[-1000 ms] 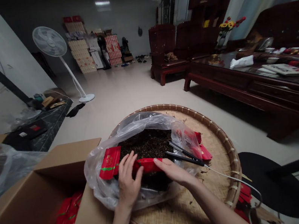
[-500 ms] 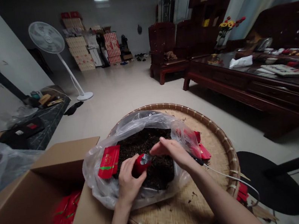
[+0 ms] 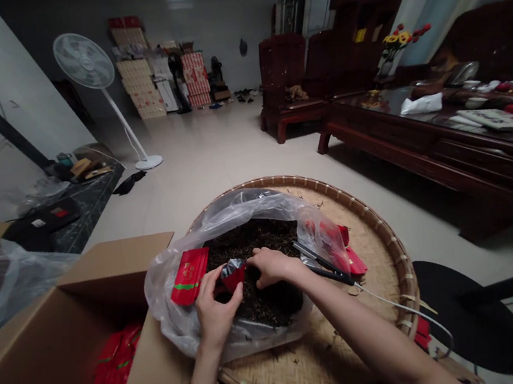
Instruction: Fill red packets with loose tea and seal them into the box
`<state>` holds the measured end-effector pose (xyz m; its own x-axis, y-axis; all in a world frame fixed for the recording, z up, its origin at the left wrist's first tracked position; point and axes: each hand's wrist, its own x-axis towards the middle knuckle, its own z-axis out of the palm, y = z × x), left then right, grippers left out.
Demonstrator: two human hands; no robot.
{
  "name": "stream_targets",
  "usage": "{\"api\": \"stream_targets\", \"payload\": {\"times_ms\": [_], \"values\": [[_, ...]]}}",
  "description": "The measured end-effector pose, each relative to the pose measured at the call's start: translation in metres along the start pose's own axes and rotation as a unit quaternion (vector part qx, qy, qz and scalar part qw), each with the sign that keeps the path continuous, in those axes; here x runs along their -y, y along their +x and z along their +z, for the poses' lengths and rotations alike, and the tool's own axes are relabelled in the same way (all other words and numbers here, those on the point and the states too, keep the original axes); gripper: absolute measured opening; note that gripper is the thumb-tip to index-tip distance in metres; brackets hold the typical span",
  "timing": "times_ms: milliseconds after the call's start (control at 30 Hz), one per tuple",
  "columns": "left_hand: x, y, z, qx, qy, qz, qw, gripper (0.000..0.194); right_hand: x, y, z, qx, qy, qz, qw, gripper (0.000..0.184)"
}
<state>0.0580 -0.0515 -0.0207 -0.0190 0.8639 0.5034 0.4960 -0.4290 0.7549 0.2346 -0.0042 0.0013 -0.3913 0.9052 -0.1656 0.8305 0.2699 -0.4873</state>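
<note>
My left hand [image 3: 216, 305] grips a small red foil pouch [image 3: 233, 278] between thumb and fingers, its silvery mouth gaping upward. Beside that mouth, my right hand [image 3: 272, 267] has its fingers curled around a dark clump of dried tea leaves. More tea leaves [image 3: 276, 310] fill a large clear plastic bag [image 3: 175, 327] below both hands. Flat red packets [image 3: 190, 275] lie fanned on the bag's left side. A black hair-straightener-like sealing tool [image 3: 331, 268] with a white cord rests at the bag's right.
The bag sits on a round woven bamboo tray [image 3: 317, 375]. To the left stands an open cardboard box [image 3: 133, 370] with red packets [image 3: 114, 373] inside. More red packets [image 3: 355, 260] lie right of the bag. A black round stand base [image 3: 474, 319] is at the right.
My right hand has gone from outstretched fingers near the pouch to curled fingers down at the tea leaves. The pouch has tipped more upright and shifted slightly left. The black tool shows more fully.
</note>
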Motion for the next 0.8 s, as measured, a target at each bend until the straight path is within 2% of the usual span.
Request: {"api": "stream_targets", "payload": {"times_ms": [100,267,367,500,533,567,600,700,733,800], "values": [[0.002,0.000,0.002,-0.004,-0.010,0.002,1.000,0.035,0.002,0.001,0.005,-0.011,0.028,0.019,0.999,0.046],[0.001,-0.002,0.003,-0.004,-0.025,-0.001,1.000,0.036,-0.006,0.000,0.004,-0.075,0.148,0.023,0.986,0.027],[-0.001,-0.002,0.003,-0.001,-0.031,-0.007,0.999,0.037,-0.015,-0.005,0.001,-0.120,0.254,0.032,0.959,0.023],[-0.004,-0.001,0.004,0.001,-0.036,-0.009,0.999,0.038,-0.017,-0.017,0.002,-0.150,0.388,0.039,0.908,0.028],[-0.004,-0.001,0.005,0.002,-0.037,-0.007,0.999,0.038,-0.016,-0.020,0.003,-0.150,0.441,0.040,0.884,0.030],[-0.005,-0.001,0.005,0.003,-0.038,-0.005,0.999,0.037,-0.015,-0.022,0.004,-0.147,0.513,0.041,0.845,0.033],[-0.005,-0.002,0.006,0.004,-0.039,-0.003,0.999,0.037,-0.014,-0.025,0.004,-0.140,0.597,0.043,0.789,0.035],[-0.005,-0.002,0.006,0.006,-0.035,-0.001,0.999,0.037,-0.013,-0.029,0.003,-0.115,0.810,0.045,0.573,0.034],[-0.005,-0.002,0.006,0.007,-0.032,-0.002,0.999,0.037,-0.013,-0.029,0.002,-0.111,0.842,0.046,0.525,0.030],[-0.005,-0.002,0.006,0.010,-0.029,-0.003,1.000,0.037,-0.013,-0.028,-0.001,-0.108,0.879,0.053,0.462,0.019]]}}
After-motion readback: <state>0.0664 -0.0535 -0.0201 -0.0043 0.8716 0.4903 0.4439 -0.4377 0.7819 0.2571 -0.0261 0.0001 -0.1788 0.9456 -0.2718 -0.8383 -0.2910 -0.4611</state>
